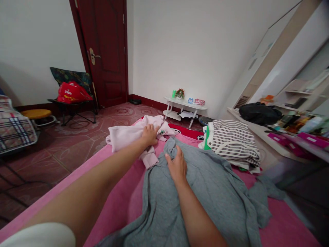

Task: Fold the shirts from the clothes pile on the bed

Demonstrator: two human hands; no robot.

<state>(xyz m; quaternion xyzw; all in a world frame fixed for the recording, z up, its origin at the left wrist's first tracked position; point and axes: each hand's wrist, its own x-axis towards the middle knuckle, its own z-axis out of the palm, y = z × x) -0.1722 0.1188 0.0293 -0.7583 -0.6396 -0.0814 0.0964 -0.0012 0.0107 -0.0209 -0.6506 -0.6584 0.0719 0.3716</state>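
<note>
My left hand (150,134) reaches forward over a pale pink sweatshirt (125,136), its fingers bent into the crumpled cloth. A small print shows on that sweatshirt to the right of the hand, and one cuff hangs toward me. Closer in, a grey long-sleeved shirt (205,178) lies spread and wrinkled on the pink bed cover (123,202). Between thumb and fingers, my right hand (177,164) grips a bunched part of the grey shirt at its upper left. One grey sleeve stretches out to the right.
A folded stack with a striped shirt (233,139) on top sits at the back right. Beyond it stands a desk (257,132) bearing a black bag (259,113) and bottles. A low white table (185,103) is by the wall; a folding chair (72,77) holds a red bag (72,92).
</note>
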